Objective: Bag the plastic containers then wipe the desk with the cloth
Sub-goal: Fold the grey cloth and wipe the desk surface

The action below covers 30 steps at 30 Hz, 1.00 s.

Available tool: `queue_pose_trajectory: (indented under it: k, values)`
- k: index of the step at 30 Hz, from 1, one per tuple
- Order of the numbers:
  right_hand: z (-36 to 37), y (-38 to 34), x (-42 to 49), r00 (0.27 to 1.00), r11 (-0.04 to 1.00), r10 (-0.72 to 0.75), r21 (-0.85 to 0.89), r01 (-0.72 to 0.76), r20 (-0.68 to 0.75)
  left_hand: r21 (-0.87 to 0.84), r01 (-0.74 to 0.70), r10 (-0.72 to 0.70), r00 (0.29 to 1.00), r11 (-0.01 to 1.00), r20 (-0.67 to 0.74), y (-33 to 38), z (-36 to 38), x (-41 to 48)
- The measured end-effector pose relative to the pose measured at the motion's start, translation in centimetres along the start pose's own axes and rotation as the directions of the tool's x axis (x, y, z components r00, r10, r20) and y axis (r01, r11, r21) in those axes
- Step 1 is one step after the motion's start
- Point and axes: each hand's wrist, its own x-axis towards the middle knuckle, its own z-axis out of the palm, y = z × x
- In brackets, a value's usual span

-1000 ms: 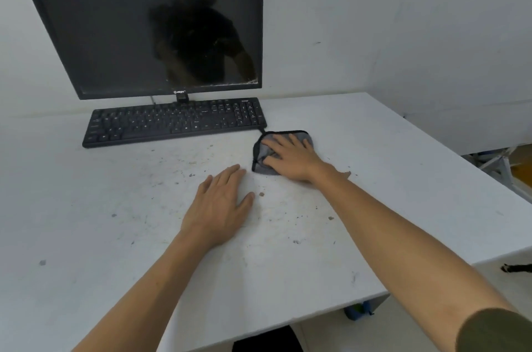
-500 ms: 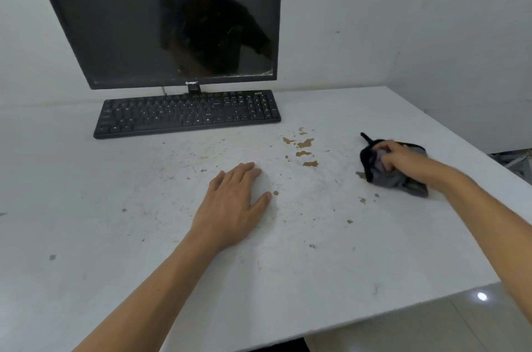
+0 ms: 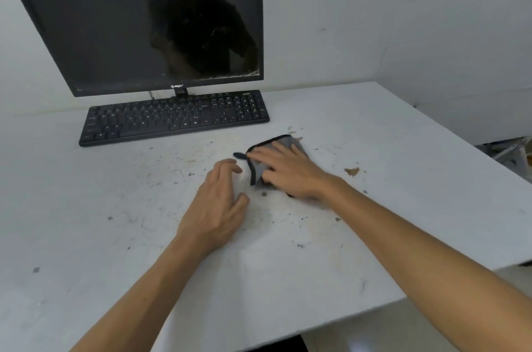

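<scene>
Grey cloth (image 3: 285, 141), frame centre: right hand (image 3: 290, 171) pressing it flat, fingers extended. Left hand (image 3: 214, 207) beside, fingers loosely bent, holding nothing, on stained white counter (image 3: 86, 222).

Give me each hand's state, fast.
Left hand: open, resting on the desk, holding nothing.
Right hand: open, fingers flat, pressing the cloth.

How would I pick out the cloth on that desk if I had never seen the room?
Start at the big black monitor and the keyboard in front of it on the white desk. Just off the keyboard's right end, nearer the person, the cloth lies under the right hand. It is the only soft thing there: grey with a black edge.
</scene>
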Motion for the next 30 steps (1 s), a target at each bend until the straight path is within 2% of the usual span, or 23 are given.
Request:
queue_pose_trajectory:
  k: [3, 5, 9, 12, 16, 21, 26, 27, 30]
  values:
    - [0.4, -0.8, -6.5, 0.997, 0.998, -0.065, -0.021, 0.066, 0.037, -0.013, 0.015, -0.015, 1.000, 1.000, -0.012, 0.0, 0.1, -0.3]
    - [0.6, -0.2, -10.8, 0.996, 0.998, -0.056, -0.029, 0.058, 0.064, 0.001, 0.036, -0.036, 0.999, 0.999, 0.007, 0.1, 0.2, -0.2]
    - [-0.7, 5.0, -13.9, 0.988, 0.988, 0.154, -0.019, -0.155, -0.026, 0.011, 0.053, -0.053, 0.999, 0.999, 0.006, 0.1, 0.4, 0.0]
    - [-1.5, 8.3, -11.5, 0.927, 0.929, 0.369, 0.060, -0.365, -0.073, 0.026, 0.029, -0.029, 1.000, 0.999, -0.002, 0.1, 0.4, 0.1]
    - [-1.6, 7.7, -4.4, 0.882, 0.888, 0.460, 0.060, -0.456, -0.100, 0.033, 0.019, -0.019, 1.000, 0.999, -0.006, 0.1, 0.5, 0.2]
    - [-0.5, 1.1, 1.8, 0.950, 0.952, 0.305, 0.035, -0.303, -0.063, -0.045, 0.103, -0.103, 0.994, 0.994, -0.017, 0.7, -0.1, 0.2]
    - [2.2, -5.3, -2.3, 0.998, 0.999, 0.041, -0.022, -0.042, -0.042, -0.268, 0.158, -0.204, 0.967, 0.950, -0.153, 0.3, -1.0, -0.6]
    - [2.5, -5.8, -3.9, 1.000, 1.000, 0.000, -0.028, -0.001, -0.022, -0.266, 0.167, -0.214, 0.964, 0.949, -0.160, 0.2, -1.0, -0.8]
    - [2.8, -5.5, -9.2, 0.996, 0.995, -0.075, -0.061, 0.077, 0.045, -0.122, 0.108, -0.119, 0.989, 0.987, -0.092, -0.9, -1.6, -2.3]
